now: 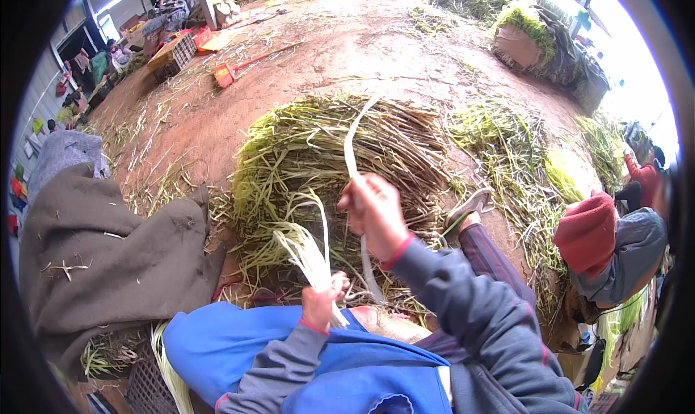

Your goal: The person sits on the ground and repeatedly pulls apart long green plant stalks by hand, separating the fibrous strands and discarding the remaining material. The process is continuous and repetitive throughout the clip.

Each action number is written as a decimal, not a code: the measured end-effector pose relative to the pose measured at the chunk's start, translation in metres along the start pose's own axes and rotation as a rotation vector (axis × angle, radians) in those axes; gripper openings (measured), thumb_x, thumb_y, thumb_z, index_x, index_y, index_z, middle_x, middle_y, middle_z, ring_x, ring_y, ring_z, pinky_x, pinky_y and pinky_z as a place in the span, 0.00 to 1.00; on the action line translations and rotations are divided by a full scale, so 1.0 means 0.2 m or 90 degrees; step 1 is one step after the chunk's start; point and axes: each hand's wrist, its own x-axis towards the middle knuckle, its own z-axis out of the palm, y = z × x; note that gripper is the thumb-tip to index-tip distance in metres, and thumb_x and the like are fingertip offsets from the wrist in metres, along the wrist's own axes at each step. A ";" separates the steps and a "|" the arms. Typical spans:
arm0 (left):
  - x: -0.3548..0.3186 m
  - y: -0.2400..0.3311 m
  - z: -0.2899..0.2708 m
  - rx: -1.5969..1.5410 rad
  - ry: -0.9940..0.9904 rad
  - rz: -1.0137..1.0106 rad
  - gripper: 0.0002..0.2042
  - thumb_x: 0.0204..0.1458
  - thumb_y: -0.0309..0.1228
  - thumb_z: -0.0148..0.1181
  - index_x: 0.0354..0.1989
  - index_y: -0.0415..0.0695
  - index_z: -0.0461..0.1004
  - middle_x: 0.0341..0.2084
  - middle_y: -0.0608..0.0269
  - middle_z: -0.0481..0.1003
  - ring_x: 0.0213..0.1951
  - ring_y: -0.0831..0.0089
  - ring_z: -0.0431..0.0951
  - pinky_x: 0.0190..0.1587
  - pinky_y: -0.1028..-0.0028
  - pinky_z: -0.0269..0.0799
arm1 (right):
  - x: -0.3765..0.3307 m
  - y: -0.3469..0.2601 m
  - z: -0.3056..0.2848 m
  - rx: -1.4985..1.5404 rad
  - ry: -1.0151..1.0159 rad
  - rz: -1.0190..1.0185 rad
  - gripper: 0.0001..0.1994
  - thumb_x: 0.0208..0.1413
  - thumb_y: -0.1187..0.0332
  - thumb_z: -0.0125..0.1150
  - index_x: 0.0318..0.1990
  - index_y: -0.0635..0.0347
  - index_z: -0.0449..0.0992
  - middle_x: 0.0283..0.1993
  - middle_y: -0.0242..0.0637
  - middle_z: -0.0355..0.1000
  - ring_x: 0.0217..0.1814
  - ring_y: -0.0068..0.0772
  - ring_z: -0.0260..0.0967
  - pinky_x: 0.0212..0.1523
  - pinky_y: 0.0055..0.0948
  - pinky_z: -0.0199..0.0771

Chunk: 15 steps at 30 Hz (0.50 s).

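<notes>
My left hand (pixel 321 302) is closed around a bunch of long, thin, whitish-green plant strips (pixel 302 253), whose loose ends fan out up and to the left above my lap. Ahead and to the right, my right hand (pixel 376 215) is raised with its fingers pinched on one long pale strip (pixel 350 144). That strip curves up from the fingers, and a blurred pale length hangs below them. Beyond both hands lies a large heap of cut stalks (pixel 340 146), leafy green on the left with brownish stems on the right. A blue apron (pixel 239 349) covers my lap.
Dark cloth (pixel 108 247) drapes something at my left, above a plastic crate (pixel 148 385). A red shovel (pixel 224 75) lies on the earthen floor. More stalks (pixel 507 146) lie at right, where a person in a red hood (pixel 590 233) sits near my foot (pixel 469 215).
</notes>
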 end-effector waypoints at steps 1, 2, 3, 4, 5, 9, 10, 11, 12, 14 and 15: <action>-0.03 0.03 0.03 -0.084 -0.051 -0.067 0.16 0.55 0.34 0.58 0.47 0.34 0.73 0.38 0.51 0.78 0.38 0.68 0.79 0.41 0.72 0.76 | 0.02 0.15 0.02 0.010 0.065 0.040 0.09 0.64 0.63 0.51 0.33 0.56 0.68 0.25 0.32 0.72 0.12 0.15 0.52 0.11 0.18 0.48; -0.06 0.05 0.05 -0.169 -0.102 -0.122 0.17 0.57 0.35 0.58 0.48 0.34 0.72 0.41 0.50 0.77 0.41 0.67 0.79 0.44 0.70 0.76 | 0.04 0.27 0.02 0.028 0.081 0.068 0.10 0.64 0.62 0.52 0.33 0.55 0.68 0.23 0.31 0.71 0.11 0.14 0.51 0.11 0.17 0.47; -0.10 0.06 0.08 -0.312 -0.144 -0.160 0.18 0.57 0.37 0.57 0.48 0.35 0.70 0.41 0.49 0.77 0.40 0.63 0.79 0.46 0.67 0.76 | 0.06 0.38 0.02 0.012 0.109 0.078 0.10 0.64 0.61 0.52 0.32 0.56 0.69 0.22 0.30 0.71 0.11 0.13 0.51 0.10 0.18 0.46; -0.12 0.07 0.09 -0.348 -0.151 -0.230 0.17 0.57 0.38 0.58 0.45 0.36 0.71 0.31 0.58 0.76 0.34 0.66 0.78 0.39 0.68 0.75 | 0.08 0.47 0.00 -0.019 0.102 0.083 0.11 0.64 0.60 0.52 0.32 0.56 0.69 0.23 0.31 0.72 0.11 0.13 0.53 0.10 0.18 0.48; -0.11 0.09 0.09 -0.377 -0.139 -0.283 0.17 0.57 0.40 0.58 0.44 0.37 0.71 0.25 0.63 0.71 0.27 0.71 0.73 0.32 0.72 0.71 | 0.11 0.52 -0.03 -0.053 0.055 0.065 0.12 0.64 0.59 0.52 0.33 0.57 0.70 0.23 0.32 0.72 0.12 0.14 0.54 0.10 0.18 0.50; -0.07 0.30 -0.02 -0.427 -0.080 -0.231 0.16 0.57 0.46 0.57 0.37 0.44 0.71 0.10 0.77 0.55 0.11 0.84 0.54 0.15 0.80 0.52 | 0.31 0.49 -0.22 -0.383 0.077 -0.126 0.14 0.64 0.59 0.53 0.33 0.62 0.75 0.26 0.33 0.73 0.21 0.20 0.65 0.23 0.22 0.67; -0.08 0.39 -0.08 -0.494 -0.129 -0.095 0.16 0.57 0.45 0.57 0.38 0.44 0.72 0.10 0.77 0.55 0.11 0.84 0.53 0.15 0.80 0.52 | 0.37 0.43 -0.29 -0.494 0.136 -0.191 0.14 0.63 0.60 0.54 0.33 0.62 0.76 0.26 0.33 0.73 0.23 0.22 0.67 0.24 0.24 0.68; -0.07 0.47 -0.14 -0.573 -0.176 0.019 0.14 0.59 0.44 0.55 0.40 0.44 0.72 0.10 0.77 0.54 0.10 0.85 0.53 0.14 0.81 0.52 | 0.41 0.34 -0.36 -0.604 0.166 -0.309 0.11 0.62 0.62 0.55 0.34 0.61 0.76 0.27 0.35 0.74 0.25 0.26 0.69 0.27 0.26 0.70; -0.08 0.55 -0.19 -0.551 -0.114 0.142 0.13 0.61 0.40 0.52 0.42 0.43 0.72 0.10 0.78 0.54 0.10 0.86 0.53 0.13 0.82 0.53 | 0.45 0.26 -0.43 -0.691 0.198 -0.393 0.09 0.60 0.64 0.57 0.35 0.60 0.77 0.28 0.36 0.74 0.27 0.31 0.71 0.29 0.29 0.72; -0.09 0.65 -0.25 -0.500 0.021 0.273 0.18 0.59 0.37 0.57 0.53 0.40 0.68 0.10 0.79 0.56 0.10 0.87 0.54 0.13 0.82 0.55 | 0.52 0.14 -0.49 -0.792 0.256 -0.467 0.07 0.57 0.63 0.57 0.34 0.54 0.78 0.34 0.40 0.73 0.34 0.46 0.73 0.35 0.41 0.72; -0.08 0.66 -0.25 -0.466 0.033 0.258 0.18 0.59 0.36 0.57 0.54 0.40 0.68 0.11 0.79 0.57 0.10 0.87 0.55 0.13 0.82 0.56 | 0.56 0.11 -0.50 -0.882 0.275 -0.463 0.06 0.55 0.65 0.58 0.35 0.53 0.77 0.35 0.38 0.72 0.36 0.47 0.72 0.35 0.41 0.72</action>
